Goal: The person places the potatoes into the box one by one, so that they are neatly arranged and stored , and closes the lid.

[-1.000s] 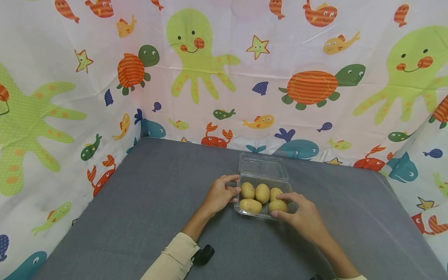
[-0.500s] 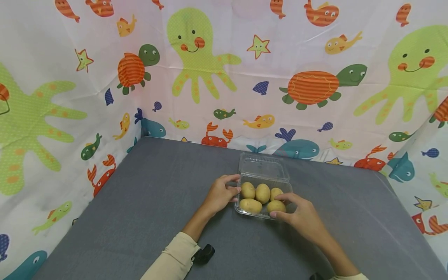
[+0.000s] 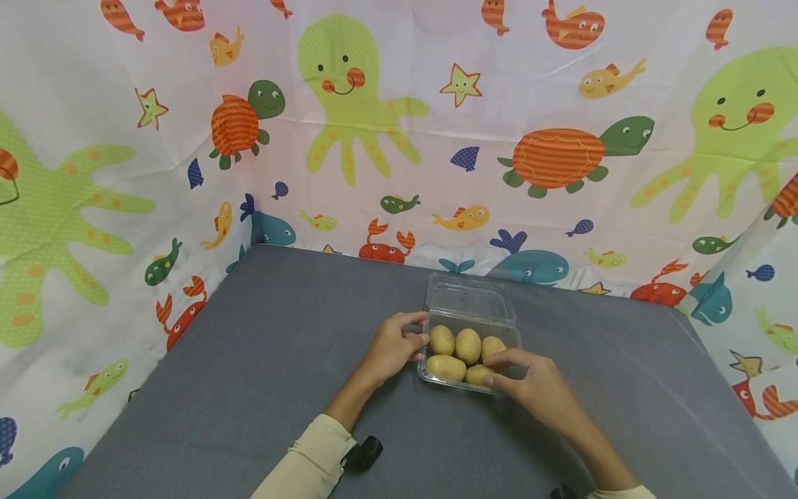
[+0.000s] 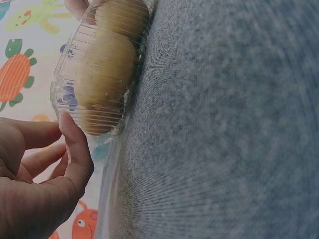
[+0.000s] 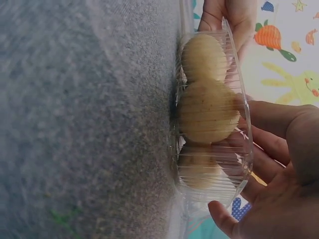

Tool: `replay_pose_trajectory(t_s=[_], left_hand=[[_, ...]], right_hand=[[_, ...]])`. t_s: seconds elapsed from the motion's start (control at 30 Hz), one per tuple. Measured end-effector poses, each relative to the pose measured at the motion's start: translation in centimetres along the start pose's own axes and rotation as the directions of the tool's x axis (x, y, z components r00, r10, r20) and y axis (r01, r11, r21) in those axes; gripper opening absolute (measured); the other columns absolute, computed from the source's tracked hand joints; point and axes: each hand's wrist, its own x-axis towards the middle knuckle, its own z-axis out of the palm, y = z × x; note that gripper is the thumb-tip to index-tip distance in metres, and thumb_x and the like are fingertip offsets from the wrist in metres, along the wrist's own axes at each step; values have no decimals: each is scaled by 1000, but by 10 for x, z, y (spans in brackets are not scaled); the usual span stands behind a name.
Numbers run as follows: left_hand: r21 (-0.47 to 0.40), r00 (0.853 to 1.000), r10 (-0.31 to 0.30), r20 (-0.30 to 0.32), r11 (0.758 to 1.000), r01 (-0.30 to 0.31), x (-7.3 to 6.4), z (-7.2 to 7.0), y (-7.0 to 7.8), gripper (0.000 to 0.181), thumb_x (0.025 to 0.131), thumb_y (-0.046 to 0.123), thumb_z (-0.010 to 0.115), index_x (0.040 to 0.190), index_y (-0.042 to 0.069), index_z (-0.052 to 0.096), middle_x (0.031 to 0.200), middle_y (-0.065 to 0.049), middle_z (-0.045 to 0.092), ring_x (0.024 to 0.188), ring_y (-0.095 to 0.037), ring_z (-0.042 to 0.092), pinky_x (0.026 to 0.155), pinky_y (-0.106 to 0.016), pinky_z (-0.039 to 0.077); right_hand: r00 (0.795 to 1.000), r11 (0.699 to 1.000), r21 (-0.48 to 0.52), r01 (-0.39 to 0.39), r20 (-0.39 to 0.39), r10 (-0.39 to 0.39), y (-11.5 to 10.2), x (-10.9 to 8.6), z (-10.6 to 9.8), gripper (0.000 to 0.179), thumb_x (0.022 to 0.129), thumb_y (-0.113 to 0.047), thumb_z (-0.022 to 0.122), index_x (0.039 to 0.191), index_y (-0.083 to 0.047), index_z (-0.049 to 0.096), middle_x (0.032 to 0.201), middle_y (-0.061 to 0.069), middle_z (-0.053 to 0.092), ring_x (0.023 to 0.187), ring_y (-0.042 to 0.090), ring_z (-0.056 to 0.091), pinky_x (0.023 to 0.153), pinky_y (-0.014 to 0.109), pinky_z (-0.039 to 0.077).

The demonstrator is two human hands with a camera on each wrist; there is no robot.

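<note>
A clear plastic clamshell container [image 3: 458, 385] holds several yellow potatoes [image 3: 467, 345], its lid [image 3: 469, 296] swung open to the back. My left hand [image 3: 389, 350] pinches the container's left rim, thumb and index fingertips meeting there in the left wrist view. Over the right side reaches my right hand [image 3: 536, 384], with thumb and fingers around the front-right potato [image 3: 477, 375], partly covering it. The right wrist view shows the right thumb dipping past the rim [image 5: 249, 134] onto a potato [image 5: 209, 112]. Another potato [image 3: 445, 368] lies lengthwise at front left.
The container stands on a grey cloth-covered table [image 3: 280, 360], near its back edge. A curtain [image 3: 436, 208] printed with sea animals hangs behind and along both sides. A black wrist strap device [image 3: 364, 454] sits at the left sleeve [image 3: 308, 457].
My right fingers have shifted the front-right potato leftward, up close to the front-left one. The back-right potato shows slightly more. My left hand and the container stay put.
</note>
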Motion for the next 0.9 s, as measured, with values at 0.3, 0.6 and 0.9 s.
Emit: replay_pose_trajectory(t_s=[0.3,0.6,0.9], left_hand=[[10,1000,8,4,1000,-8,1,1,-1,45,102,3,68,147,5,62,136,-16,62,90,-13,70,70,-24,66],[-25,1000,13,0,1000,-13,1,2,0,45,101,2,69,146,3,63,136,-19,62,90,-17,71,71,-34,68],[-45,1000,7,-6,999,-7,0,2,2,46,100,0,70,146,1,62,136,-21,62,93,-24,72,71,-37,68]], right_hand=[[1000,1000,7,9,6,-9,-2,0,-3,25,91,-36,86,111,-22,82,110,-9,78,112,22,70,99,55,57],[999,999,5,43,-20,-43,1,-2,-3,26,90,-33,87,112,-22,82,111,-9,78,113,21,71,100,56,58],[989,992,-29,120,-83,-122,7,-2,-3,24,86,-25,90,109,-23,83,107,-12,79,107,9,71,95,47,61]])
